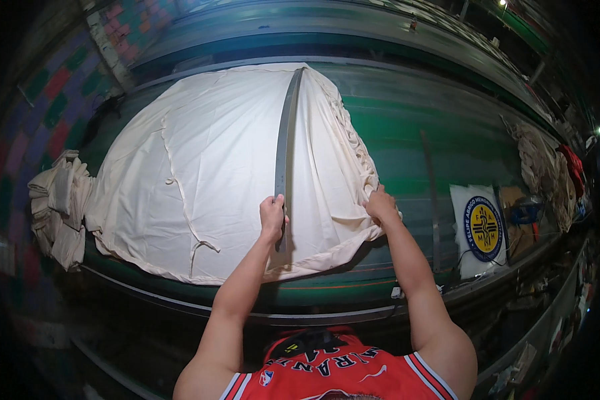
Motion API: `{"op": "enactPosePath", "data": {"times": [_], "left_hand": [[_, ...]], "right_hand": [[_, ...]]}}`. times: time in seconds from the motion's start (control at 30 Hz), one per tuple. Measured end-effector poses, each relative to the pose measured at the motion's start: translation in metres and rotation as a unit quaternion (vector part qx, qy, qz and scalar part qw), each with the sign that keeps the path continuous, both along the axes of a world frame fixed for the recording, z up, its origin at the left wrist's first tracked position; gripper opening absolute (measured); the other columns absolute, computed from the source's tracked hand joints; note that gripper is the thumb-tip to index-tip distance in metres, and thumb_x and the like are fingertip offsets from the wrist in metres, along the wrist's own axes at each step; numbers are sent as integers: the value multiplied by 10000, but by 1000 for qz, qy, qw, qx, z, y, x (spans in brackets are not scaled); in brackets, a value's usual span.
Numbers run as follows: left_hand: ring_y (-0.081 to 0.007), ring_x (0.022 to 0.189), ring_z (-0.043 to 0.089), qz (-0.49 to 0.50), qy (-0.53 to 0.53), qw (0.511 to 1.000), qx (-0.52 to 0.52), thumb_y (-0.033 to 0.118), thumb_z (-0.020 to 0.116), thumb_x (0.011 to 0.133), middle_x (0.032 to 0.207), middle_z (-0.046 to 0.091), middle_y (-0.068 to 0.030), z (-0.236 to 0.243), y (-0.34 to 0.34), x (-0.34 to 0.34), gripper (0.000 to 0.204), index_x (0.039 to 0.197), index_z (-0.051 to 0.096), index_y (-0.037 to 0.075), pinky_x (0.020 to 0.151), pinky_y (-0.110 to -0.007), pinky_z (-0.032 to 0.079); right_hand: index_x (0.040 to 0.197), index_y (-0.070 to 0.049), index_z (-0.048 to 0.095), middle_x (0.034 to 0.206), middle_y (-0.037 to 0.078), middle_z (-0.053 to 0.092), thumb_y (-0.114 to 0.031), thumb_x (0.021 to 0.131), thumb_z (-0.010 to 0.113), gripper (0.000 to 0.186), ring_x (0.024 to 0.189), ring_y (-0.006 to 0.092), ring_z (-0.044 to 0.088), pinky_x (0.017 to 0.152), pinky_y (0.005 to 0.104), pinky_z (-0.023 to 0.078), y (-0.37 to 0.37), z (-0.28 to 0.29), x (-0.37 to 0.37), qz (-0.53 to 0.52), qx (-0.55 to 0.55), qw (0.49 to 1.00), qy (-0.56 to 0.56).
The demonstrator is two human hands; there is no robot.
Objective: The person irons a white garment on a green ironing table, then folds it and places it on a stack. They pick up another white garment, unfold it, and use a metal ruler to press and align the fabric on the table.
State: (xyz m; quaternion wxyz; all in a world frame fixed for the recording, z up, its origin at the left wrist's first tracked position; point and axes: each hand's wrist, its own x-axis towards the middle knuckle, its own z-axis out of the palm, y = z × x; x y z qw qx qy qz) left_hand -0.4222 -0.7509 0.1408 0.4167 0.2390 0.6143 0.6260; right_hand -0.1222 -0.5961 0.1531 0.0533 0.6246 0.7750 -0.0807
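A wide sheet of cream fabric (227,140) lies over the green table, bunched into folds along its right edge. Across it, from the far edge toward me, runs a long grey flat straightedge (286,133). My left hand (272,217) is closed around the near part of this straightedge, fingers wrapped over its side. Off to the right, my right hand (381,204) grips the gathered right edge of the fabric. A thin fabric cord (178,187) with a knot lies on the left half of the sheet.
Folded cream cloth (63,207) is piled at the table's left end. On the right of the green table (407,143) lie a white sheet with a round blue-and-yellow emblem (483,230) and a crumpled cloth heap (545,167). A painted brick wall (57,110) stands left.
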Motion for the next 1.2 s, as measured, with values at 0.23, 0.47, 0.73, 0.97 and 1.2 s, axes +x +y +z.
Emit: {"op": "enactPosePath", "data": {"times": [0.23, 0.47, 0.73, 0.97, 1.2], "left_hand": [[-151, 445, 520, -80, 28, 994, -63, 224, 596, 1014, 667, 537, -45, 15, -3, -5, 268, 861, 571, 5, 417, -325, 422], [-164, 494, 581, -92, 47, 989, -104, 184, 613, 984, 704, 578, -65, -11, -78, -25, 220, 977, 599, -36, 445, -337, 451], [-165, 566, 634, -124, 4, 987, -107, 112, 600, 972, 784, 615, -85, -43, -115, -16, 204, 1098, 576, -47, 493, -336, 493], [-228, 667, 668, -149, -149, 971, -112, 55, 530, 974, 839, 649, -128, -45, -129, -23, 171, 1115, 571, -32, 577, -402, 551], [-155, 885, 661, -313, -186, 931, -42, -44, 504, 906, 1010, 680, -65, -48, -170, -47, 433, 1333, 574, -41, 769, -282, 532]], "right_hand": [[1235, 11, 666, 1346, 204, 582, -303, 943, 644, 429, 1261, 382, 589, 1012, 529, 482, -1, 18, 6, -40, -55, 998, 11], [1051, 14, 694, 1041, 195, 666, -173, 771, 767, 345, 981, 381, 656, 883, 445, 531, -47, 17, -8, 169, 343, 924, 16], [1005, -59, 654, 931, 177, 679, -166, 769, 704, 264, 892, 408, 680, 801, 515, 544, -174, -39, -29, 512, -147, 844, 56], [1032, -76, 773, 1025, 185, 738, -243, 874, 659, 257, 939, 403, 690, 814, 486, 553, -179, -9, -38, 467, -263, 842, -55], [1104, 53, 676, 924, 229, 728, -428, 1008, 610, 495, 852, 332, 723, 794, 407, 563, -245, -44, -144, 93, -244, 866, 427]]}}
